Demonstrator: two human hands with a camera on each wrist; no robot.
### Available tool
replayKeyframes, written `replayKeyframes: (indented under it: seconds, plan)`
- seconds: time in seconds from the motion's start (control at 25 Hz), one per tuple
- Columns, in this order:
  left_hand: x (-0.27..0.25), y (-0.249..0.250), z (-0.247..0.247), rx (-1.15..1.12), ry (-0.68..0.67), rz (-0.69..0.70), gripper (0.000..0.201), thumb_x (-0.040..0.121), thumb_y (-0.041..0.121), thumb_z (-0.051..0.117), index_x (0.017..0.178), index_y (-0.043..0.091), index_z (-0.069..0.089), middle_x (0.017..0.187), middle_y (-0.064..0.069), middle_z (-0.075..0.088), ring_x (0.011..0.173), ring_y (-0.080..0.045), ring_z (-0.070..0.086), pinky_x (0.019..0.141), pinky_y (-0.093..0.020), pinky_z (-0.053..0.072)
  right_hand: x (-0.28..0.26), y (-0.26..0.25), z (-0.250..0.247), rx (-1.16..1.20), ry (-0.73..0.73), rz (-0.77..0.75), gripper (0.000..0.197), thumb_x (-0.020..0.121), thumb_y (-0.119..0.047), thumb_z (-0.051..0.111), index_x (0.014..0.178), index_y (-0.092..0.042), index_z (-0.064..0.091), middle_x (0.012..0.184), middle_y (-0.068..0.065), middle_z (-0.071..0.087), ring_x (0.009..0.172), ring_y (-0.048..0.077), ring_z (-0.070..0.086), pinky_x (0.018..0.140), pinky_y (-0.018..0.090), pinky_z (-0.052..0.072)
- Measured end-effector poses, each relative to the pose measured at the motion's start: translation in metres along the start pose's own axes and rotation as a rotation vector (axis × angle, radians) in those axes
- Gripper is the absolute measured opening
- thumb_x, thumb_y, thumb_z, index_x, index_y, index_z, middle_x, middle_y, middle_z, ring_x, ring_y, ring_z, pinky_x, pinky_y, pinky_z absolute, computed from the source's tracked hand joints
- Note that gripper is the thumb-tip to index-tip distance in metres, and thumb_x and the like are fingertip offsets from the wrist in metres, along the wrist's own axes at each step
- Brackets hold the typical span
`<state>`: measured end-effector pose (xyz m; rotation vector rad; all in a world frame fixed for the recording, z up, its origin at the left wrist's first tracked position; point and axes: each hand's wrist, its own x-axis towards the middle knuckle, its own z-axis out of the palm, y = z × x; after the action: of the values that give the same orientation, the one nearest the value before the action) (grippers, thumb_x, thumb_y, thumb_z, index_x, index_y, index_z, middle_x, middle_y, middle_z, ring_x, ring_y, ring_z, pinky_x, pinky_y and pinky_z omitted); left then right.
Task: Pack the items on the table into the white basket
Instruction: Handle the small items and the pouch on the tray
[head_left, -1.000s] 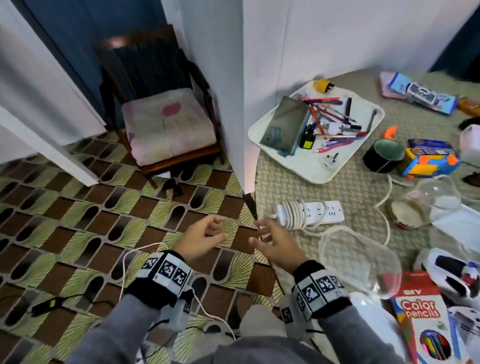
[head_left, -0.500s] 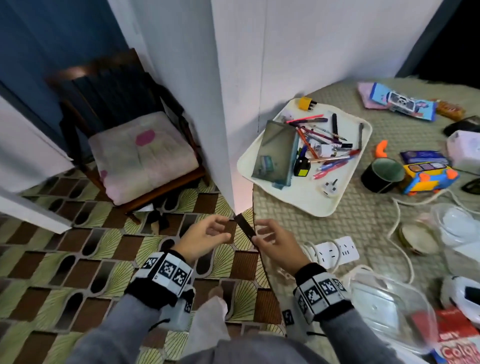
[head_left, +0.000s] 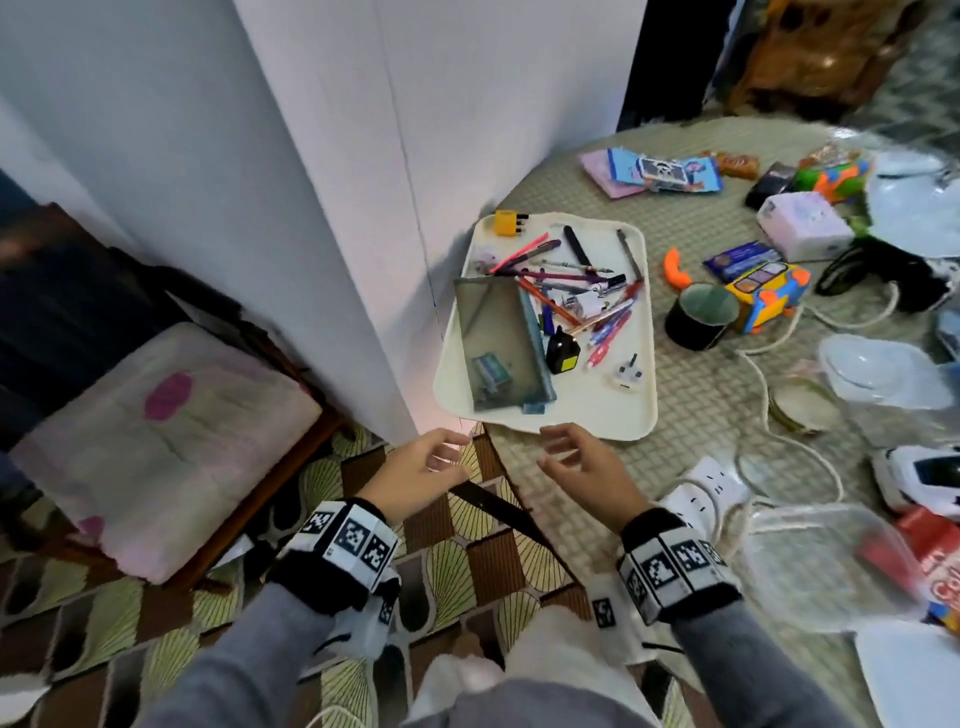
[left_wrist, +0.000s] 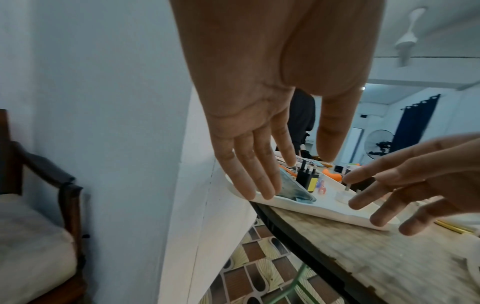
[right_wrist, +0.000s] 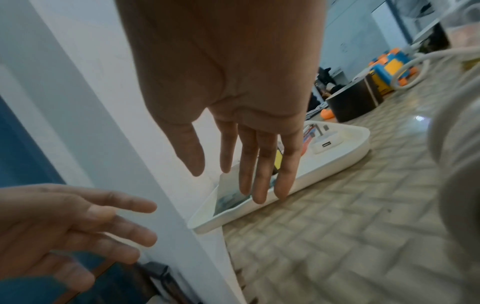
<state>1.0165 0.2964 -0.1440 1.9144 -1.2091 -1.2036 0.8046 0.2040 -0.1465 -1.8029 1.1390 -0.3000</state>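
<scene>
White basket (head_left: 636, 415): a shallow, tray-like white container at the table's (head_left: 691, 415) near left corner, close against the white wall panel (head_left: 322, 208), its left corner apparently jutting past the table edge in the wrist views. Left hand (head_left: 415, 475) and right hand (head_left: 587, 467): both empty, fingers spread wide and relaxed, hovering just short of the basket's near rim, not touching it. Contents of basket: grey-green pouch (head_left: 496, 343) with a small box showing through it, a scatter of pens (head_left: 550, 265), black-and-yellow plug adapter (head_left: 562, 353), white plug (head_left: 627, 375), yellow adapter (head_left: 505, 222) at the far corner. Other containers: dark mug (head_left: 698, 319), seemingly empty; clear plastic tub (head_left: 826, 566) near the right hand, contents unclear through blur. Still loose on the table: power strip (head_left: 711, 480) with trailing cord, toy truck (head_left: 763, 291), white box (head_left: 802, 223), coloured-pencil box (head_left: 940, 566) and more. Risk, judged: gripping or tugging the basket by its near rim could tip the overhanging corner off the table and spill the loose pens; the cord could snag neighbouring items when lifted; the shallow rim gives little hold against bulky items rolling out.
</scene>
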Motion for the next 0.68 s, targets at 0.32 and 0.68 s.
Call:
replayKeyframes:
  seconds: [0.32,0.68]
  plan:
    - [0.063,0.032,0.013,0.060,-0.112,0.096,0.026,0.087,0.020,0.066,0.109,0.029,0.057,0.106,0.001,0.063,0.099,-0.013,0.060,0.087,-0.025,0.049,0.034,0.013,-0.066,0.011,0.194,0.126,0.030,0.092,-0.016,0.060,0.122,-0.012,0.058,0.110,0.007,0.060,0.080,0.013,0.055,0.063,0.016,0.042]
    - [0.132,0.090,0.068,0.030,-0.100,0.226,0.029,0.087,0.011,0.064,0.115,0.019,0.060,0.105,0.003,0.062,0.099,-0.011,0.058,0.079,-0.006,0.043,0.071,0.042,-0.125,-0.086,0.271,0.178,0.033,0.088,-0.010,0.061,0.121,-0.010,0.058,0.108,0.005,0.060,0.090,0.014,0.054,0.075,0.018,0.037]
